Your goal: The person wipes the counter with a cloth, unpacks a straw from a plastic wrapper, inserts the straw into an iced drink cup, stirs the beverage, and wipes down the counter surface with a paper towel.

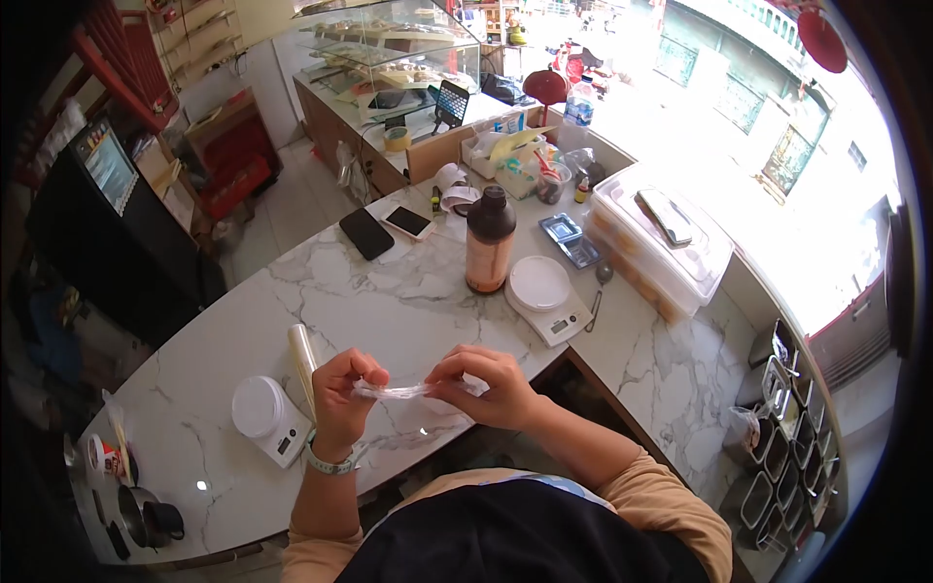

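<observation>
A crumpled strip of clear plastic film (398,392) stretches between my two hands above the front edge of the marble-patterned counter (379,301). My left hand (342,396), with a watch (330,461) on its wrist, pinches one end. The other end is pinched in the fingers of my right hand (486,384). Just left of my left hand lies a pale roll (301,355) that looks like plastic wrap. A white kitchen scale (282,445) with a round white lid or dish (258,404) on it stands beside the roll.
Beyond my right hand are a brown bottle (489,243), a second scale (549,316), a spoon (597,291) and a lidded plastic box (661,233). Two phones, one white (409,222), one black (366,234), lie farther back. Metal containers (777,442) are at right, pans (146,515) at left.
</observation>
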`<state>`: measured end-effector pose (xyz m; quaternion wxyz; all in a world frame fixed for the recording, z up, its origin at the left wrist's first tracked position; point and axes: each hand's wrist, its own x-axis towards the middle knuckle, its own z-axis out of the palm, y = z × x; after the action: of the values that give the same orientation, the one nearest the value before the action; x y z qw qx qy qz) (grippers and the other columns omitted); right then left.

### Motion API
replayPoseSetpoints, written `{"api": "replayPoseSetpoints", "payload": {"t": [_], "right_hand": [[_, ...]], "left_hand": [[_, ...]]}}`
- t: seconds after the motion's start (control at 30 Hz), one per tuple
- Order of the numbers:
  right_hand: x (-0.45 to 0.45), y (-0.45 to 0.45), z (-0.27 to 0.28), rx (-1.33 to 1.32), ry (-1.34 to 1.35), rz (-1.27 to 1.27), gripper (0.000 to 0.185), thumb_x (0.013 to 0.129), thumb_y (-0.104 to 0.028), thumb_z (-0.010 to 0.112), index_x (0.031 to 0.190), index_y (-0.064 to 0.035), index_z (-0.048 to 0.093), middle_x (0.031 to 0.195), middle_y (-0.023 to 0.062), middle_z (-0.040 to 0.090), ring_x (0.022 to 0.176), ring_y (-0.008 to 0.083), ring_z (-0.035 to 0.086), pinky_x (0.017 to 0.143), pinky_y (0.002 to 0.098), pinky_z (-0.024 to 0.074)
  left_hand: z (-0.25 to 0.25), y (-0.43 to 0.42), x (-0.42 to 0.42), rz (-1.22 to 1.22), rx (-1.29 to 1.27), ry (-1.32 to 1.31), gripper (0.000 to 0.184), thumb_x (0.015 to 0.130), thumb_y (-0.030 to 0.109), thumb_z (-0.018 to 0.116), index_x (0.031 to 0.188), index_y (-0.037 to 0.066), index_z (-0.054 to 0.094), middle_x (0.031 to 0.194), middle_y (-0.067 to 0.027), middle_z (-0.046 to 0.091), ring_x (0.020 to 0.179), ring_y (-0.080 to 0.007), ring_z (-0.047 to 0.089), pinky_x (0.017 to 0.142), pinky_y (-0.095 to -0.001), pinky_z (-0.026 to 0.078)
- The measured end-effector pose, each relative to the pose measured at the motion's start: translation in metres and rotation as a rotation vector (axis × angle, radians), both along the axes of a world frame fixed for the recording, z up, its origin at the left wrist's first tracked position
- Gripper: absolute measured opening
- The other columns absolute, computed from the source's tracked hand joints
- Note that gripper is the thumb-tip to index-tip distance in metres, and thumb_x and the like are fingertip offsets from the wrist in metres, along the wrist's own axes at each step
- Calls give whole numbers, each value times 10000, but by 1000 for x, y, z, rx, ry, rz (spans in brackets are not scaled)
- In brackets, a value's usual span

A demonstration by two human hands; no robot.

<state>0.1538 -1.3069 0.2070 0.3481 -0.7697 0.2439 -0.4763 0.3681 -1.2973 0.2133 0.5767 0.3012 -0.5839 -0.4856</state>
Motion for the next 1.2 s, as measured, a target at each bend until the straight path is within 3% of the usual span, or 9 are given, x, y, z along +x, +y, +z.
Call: {"api": "replayPoseSetpoints", "payload": {"t": [0.17, 0.23, 0.4, 0.53, 0.77, 0.97, 1.07, 1.1, 1.2], "right_hand": [[7, 3, 8, -189, 162, 192, 157, 822, -80, 726, 970, -46, 685, 781, 71, 594, 700, 213, 575, 600, 321, 463], [5, 3, 12, -125, 67, 89, 129, 826, -71, 719, 948, -38, 693, 782, 76, 595, 705, 214, 580, 602, 322, 463], [-4, -8, 9, -22, -63, -29, 174, 812, -48, 737, 980, -16, 702, 862, 90, 638, 765, 184, 628, 655, 287, 494], [4, 1, 32, 36, 26, 48, 149, 797, -16, 738, 938, -9, 691, 874, 87, 664, 763, 188, 644, 678, 282, 510], [1, -3, 12, 85, -54, -157, 109, 792, -19, 744, 892, -6, 701, 765, 83, 665, 663, 154, 637, 611, 253, 490], [5, 5, 3, -358, -2, -339, 170, 747, -1, 759, 902, -27, 694, 857, 75, 681, 747, 187, 657, 677, 305, 520], [3, 2, 10, -572, 9, -112, 204, 732, 24, 737, 905, -46, 655, 938, 82, 672, 871, 224, 652, 780, 366, 520], [2, 4, 10, -516, 12, 55, 207, 737, 36, 696, 903, -56, 615, 960, 75, 655, 903, 236, 632, 872, 408, 486], [-6, 7, 5, -358, 183, 310, 186, 745, 10, 682, 901, -63, 610, 881, 69, 633, 821, 229, 621, 882, 411, 476]], "left_hand": [[0, 1, -1, -49, 38, 11, 215, 866, -12, 627, 703, 28, 494, 684, 2, 514, 634, -64, 422, 576, -214, 338], [0, -3, 4, -57, 22, 38, 200, 858, -24, 624, 704, 22, 506, 692, 4, 504, 634, -65, 423, 568, -219, 335], [1, -7, 18, -269, 30, 70, 117, 869, 109, 623, 830, 1, 599, 807, -36, 549, 754, -91, 468, 622, -232, 367], [21, -7, 11, -365, 27, 186, 267, 877, 244, 628, 958, -10, 622, 891, -73, 575, 856, -114, 477, 669, -246, 392], [29, -3, 6, -256, 93, 1, 175, 978, 117, 545, 1058, -11, 634, 854, -32, 620, 688, -65, 510, 601, -203, 422], [32, -2, -7, -89, 128, 151, 220, 1003, 155, 501, 1044, -23, 623, 776, -42, 584, 669, -75, 536, 586, -230, 452], [30, -15, -1, 3, 101, 115, 229, 1010, 188, 488, 1052, -3, 606, 756, -28, 569, 634, -84, 524, 588, -229, 449], [32, -17, 0, -8, 111, 73, 227, 1008, 191, 497, 1065, -2, 601, 748, -16, 559, 634, -74, 505, 589, -220, 437], [27, -22, -5, 50, -44, -229, 197, 943, 136, 605, 1099, 16, 591, 807, -18, 556, 654, -99, 483, 612, -229, 419]]}}
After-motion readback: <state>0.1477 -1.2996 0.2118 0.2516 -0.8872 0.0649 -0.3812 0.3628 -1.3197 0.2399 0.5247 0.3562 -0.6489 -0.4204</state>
